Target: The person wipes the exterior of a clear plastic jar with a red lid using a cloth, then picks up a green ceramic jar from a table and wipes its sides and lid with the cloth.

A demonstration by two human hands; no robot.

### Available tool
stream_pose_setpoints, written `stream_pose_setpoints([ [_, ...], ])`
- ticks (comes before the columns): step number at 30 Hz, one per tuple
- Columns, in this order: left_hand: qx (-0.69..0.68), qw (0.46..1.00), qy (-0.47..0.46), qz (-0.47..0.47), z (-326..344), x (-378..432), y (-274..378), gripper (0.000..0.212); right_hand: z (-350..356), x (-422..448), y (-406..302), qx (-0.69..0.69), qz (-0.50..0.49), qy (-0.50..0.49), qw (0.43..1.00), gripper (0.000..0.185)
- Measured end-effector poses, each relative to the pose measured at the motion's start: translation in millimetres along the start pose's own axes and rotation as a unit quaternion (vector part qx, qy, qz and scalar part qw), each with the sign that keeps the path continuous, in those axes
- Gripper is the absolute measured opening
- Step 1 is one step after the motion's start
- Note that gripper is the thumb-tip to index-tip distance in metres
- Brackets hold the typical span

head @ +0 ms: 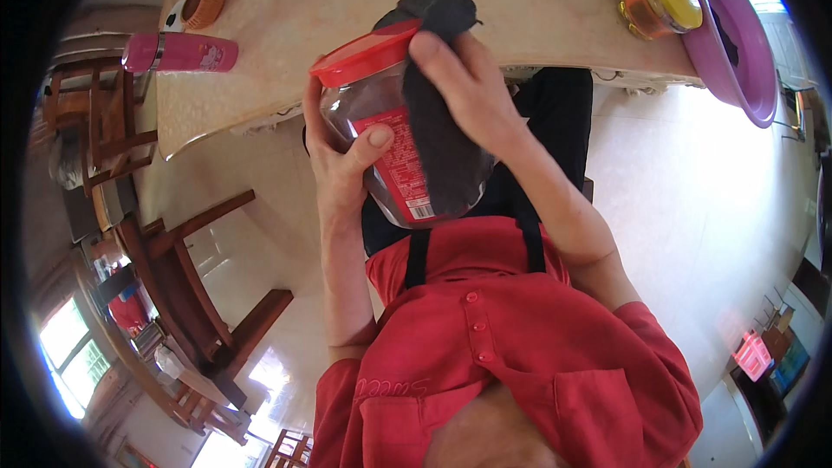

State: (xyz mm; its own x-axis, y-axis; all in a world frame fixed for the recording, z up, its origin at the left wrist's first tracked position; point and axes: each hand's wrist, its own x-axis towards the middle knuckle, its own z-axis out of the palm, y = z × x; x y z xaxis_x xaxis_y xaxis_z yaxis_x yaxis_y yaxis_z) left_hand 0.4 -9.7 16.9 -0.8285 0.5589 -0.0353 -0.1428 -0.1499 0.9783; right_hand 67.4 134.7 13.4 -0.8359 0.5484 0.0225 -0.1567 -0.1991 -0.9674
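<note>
A clear plastic jar (pixel 335 104) with a red lid (pixel 370 55) is held tilted above my lap, and its red label (pixel 396 162) bears writing and a barcode. My left hand (pixel 344 156) grips the jar's left side, its thumb across the label. Over the jar's right side hangs a dark grey cloth (pixel 442 149), its upper end bunched behind the lid. My right hand (pixel 474 84) presses that cloth against the jar near the lid, with the thumb at the lid's edge. Part of the label and the jar's right side are hidden under the cloth.
Ahead stands a table (pixel 279 26) with a curved front edge. On its left lie a pink flask (pixel 182 52) and an orange fluted cup (pixel 205 5). To the right are a yellow-lidded jar (pixel 660 5) and a purple basin (pixel 734 65). Wooden furniture (pixel 195 286) stands at left.
</note>
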Motion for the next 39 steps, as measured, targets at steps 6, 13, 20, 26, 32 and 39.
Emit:
stream_pose_setpoints([
  [6,-0.145,0.988,0.029,-0.046,-8,-2,-14,0.085,-8,2,14,0.114,0.121,-0.06,0.984,0.056],
  [13,-0.163,0.984,0.047,-0.051,-25,9,-23,0.068,-4,-37,15,-0.157,-0.032,-0.108,0.981,0.064],
  [20,-0.167,0.985,0.002,-0.033,-14,6,-22,0.078,9,-19,-2,-0.276,-0.084,-0.024,0.957,0.058],
  [26,-0.157,0.986,0.04,-0.026,-14,2,-21,0.078,1,6,5,-0.04,0.031,-0.085,0.995,0.053],
  [32,-0.114,0.991,0.062,-0.026,-33,8,-28,0.069,-8,-33,24,-0.033,0.075,-0.122,0.989,0.062],
  [39,-0.157,0.987,0.029,-0.029,-39,14,-31,0.073,-6,-37,20,-0.145,0.018,-0.12,0.982,0.061],
])
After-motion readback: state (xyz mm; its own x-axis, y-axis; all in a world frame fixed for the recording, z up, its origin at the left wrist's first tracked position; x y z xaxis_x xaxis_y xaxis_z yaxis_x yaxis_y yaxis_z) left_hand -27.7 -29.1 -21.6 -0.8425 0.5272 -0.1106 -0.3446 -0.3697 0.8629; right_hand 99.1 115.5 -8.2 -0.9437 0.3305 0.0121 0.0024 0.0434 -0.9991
